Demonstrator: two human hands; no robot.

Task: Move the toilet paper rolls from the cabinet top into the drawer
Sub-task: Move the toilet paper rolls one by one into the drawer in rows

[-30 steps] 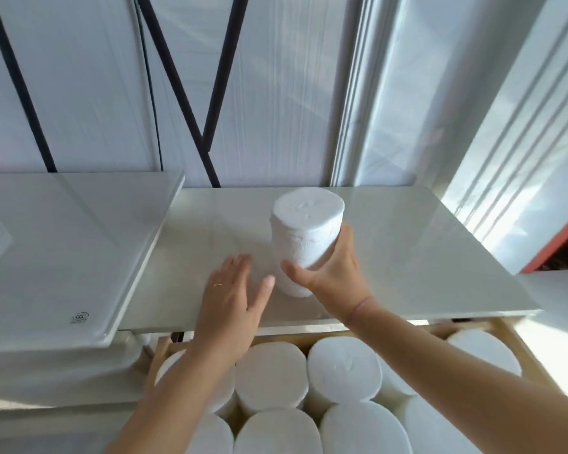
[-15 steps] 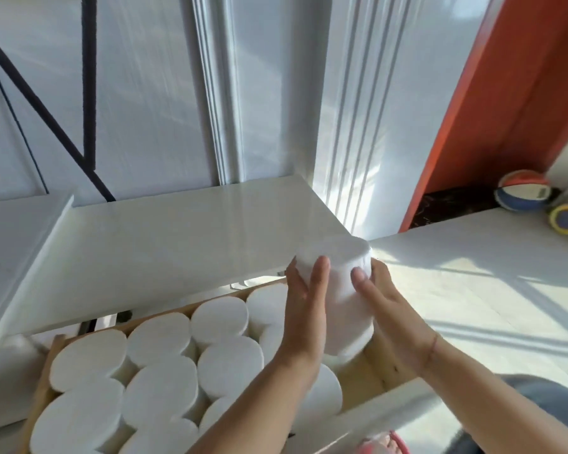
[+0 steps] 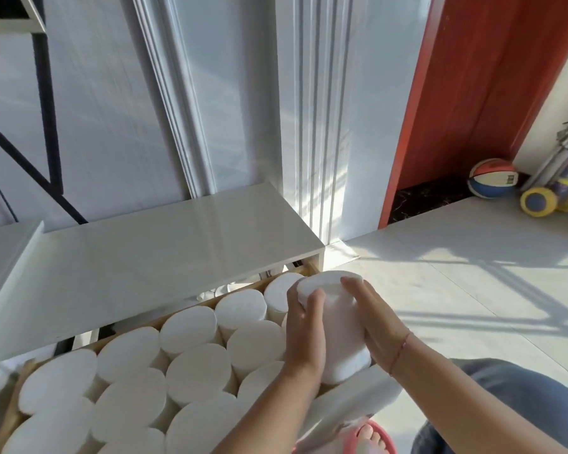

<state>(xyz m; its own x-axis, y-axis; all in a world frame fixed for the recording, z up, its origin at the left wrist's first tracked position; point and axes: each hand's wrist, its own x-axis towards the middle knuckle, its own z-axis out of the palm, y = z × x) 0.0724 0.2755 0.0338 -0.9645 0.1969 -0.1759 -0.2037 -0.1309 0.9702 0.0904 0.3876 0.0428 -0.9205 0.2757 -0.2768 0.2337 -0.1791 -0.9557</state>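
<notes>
A white toilet paper roll [image 3: 338,326] stands upright at the right end of the open wooden drawer [image 3: 207,304]. My left hand [image 3: 304,335] grips its left side and my right hand [image 3: 374,319] grips its right side. Its lower end sits down among the other rolls at the drawer's right front corner. Several white rolls [image 3: 191,365] stand packed on end through the rest of the drawer. The white cabinet top [image 3: 151,250] behind the drawer holds no rolls in view.
A white drawer front [image 3: 354,401] runs under my wrists. A raised white slab [image 3: 4,267] lies at the left. To the right is pale floor with a ball [image 3: 492,178], a yellow-wheeled toy [image 3: 551,194] and a red door frame [image 3: 456,103]. My sandalled foot [image 3: 368,437] is below.
The roll went from the cabinet top, held by my right hand alone, to the drawer's right end with both hands on it, then sank lower among the rolls. My view swung right.
</notes>
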